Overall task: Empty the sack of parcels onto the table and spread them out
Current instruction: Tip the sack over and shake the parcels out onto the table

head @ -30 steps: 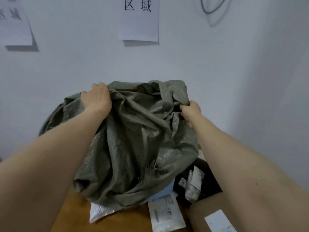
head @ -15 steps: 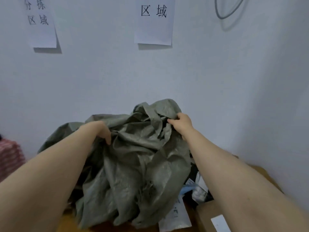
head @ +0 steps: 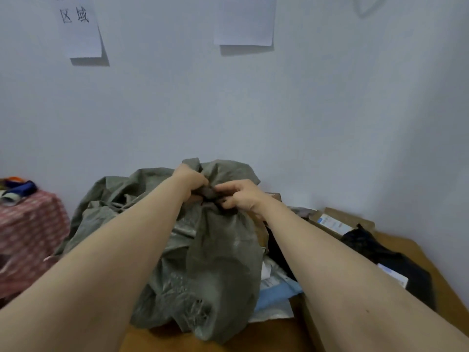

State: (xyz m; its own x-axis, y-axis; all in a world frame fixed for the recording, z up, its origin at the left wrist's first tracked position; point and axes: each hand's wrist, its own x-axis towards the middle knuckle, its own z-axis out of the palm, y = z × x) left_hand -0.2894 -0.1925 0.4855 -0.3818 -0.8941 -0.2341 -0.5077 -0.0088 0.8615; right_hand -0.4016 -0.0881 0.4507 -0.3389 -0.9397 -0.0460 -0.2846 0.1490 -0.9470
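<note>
Gripping a bunched fold at the top of the crumpled grey-green woven plastic sack [head: 218, 262], the left hand [head: 191, 182] and the right hand [head: 241, 196] meet almost knuckle to knuckle. The fingers of both are curled tight into the fabric. Holding it by one gathered point probably lets the person lift the sack clear so that anything left inside drops out.

The sack slumps over the middle of the brown wooden tabletop [head: 162, 337], from the far edge by the wall down to the near edge, and it looks limp and largely emptied. A pale blue flat mailer [head: 276, 293] pokes out from under its right side. A black plastic-wrapped parcel [head: 385, 260] lies toward the right edge, and a brown cardboard box with a white label [head: 355, 219] sits near the far right corner. The parcels are heaped together, so the spreading is not yet done.
</note>
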